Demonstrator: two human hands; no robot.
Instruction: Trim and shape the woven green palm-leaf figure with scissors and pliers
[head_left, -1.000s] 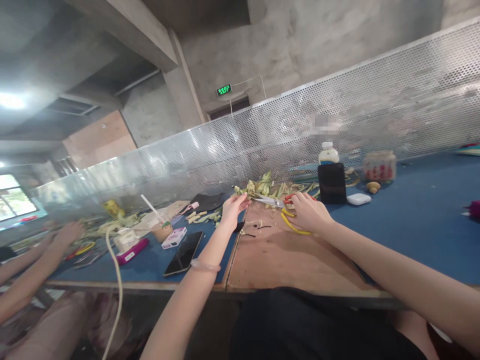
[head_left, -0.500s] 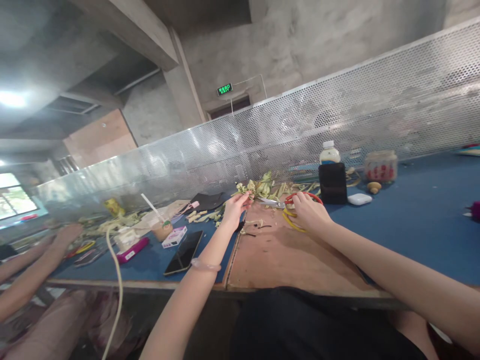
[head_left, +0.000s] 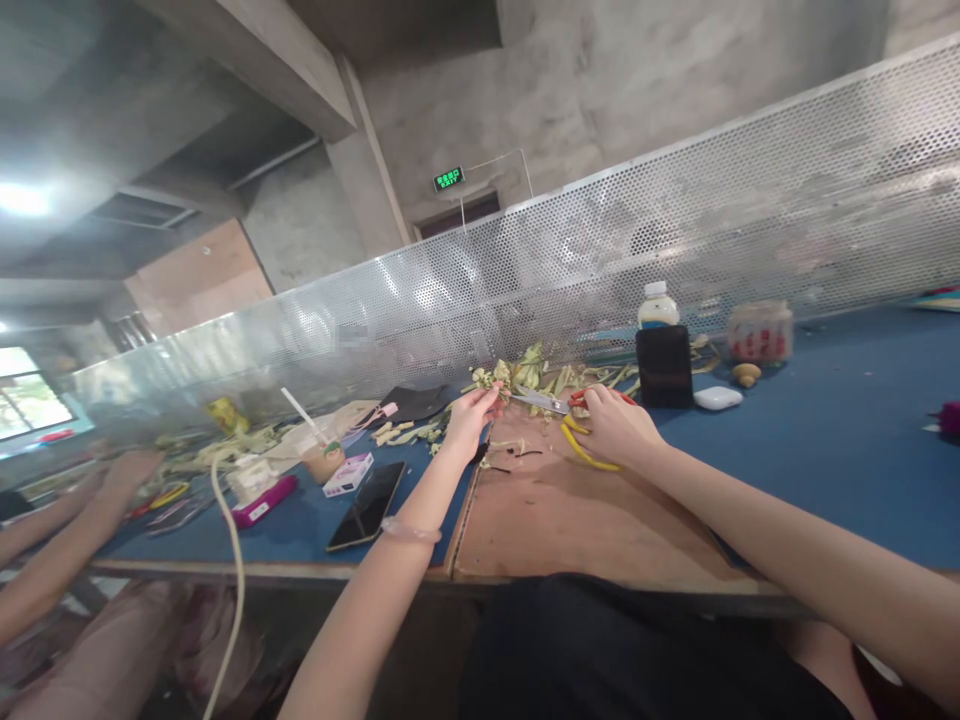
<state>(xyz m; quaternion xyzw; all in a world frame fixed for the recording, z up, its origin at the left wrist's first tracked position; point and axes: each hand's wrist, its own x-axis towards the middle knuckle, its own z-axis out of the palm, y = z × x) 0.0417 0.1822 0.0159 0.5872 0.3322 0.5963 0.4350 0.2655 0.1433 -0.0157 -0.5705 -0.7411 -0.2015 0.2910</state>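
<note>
My left hand (head_left: 472, 415) is closed, with a pale green, dried-looking plant piece (head_left: 491, 380) pinched at its fingertips. In my right hand (head_left: 616, 425) is a pair of scissors (head_left: 546, 403) with red and yellow handles. Their blades point left, toward the plant piece, with the tips close to my left fingers. Behind both hands lies a heap of similar pale green plant strips (head_left: 566, 380). A few dark and pale trimmings (head_left: 514, 455) are scattered on the brown board (head_left: 570, 520) below.
Left of my arm lie a phone (head_left: 367, 505), a small white box (head_left: 349, 474) and a drink cup (head_left: 324, 460). To the right stand a black upright object (head_left: 664, 367), a bottle (head_left: 657, 303), a white case (head_left: 718, 398) and a jar (head_left: 760, 332). Another person's hands (head_left: 131, 475) work at far left.
The scissors' handles have moved, with the yellow one swinging lower and the blades tilting slightly. My left hand stays in nearly the same place with the plant piece.
</note>
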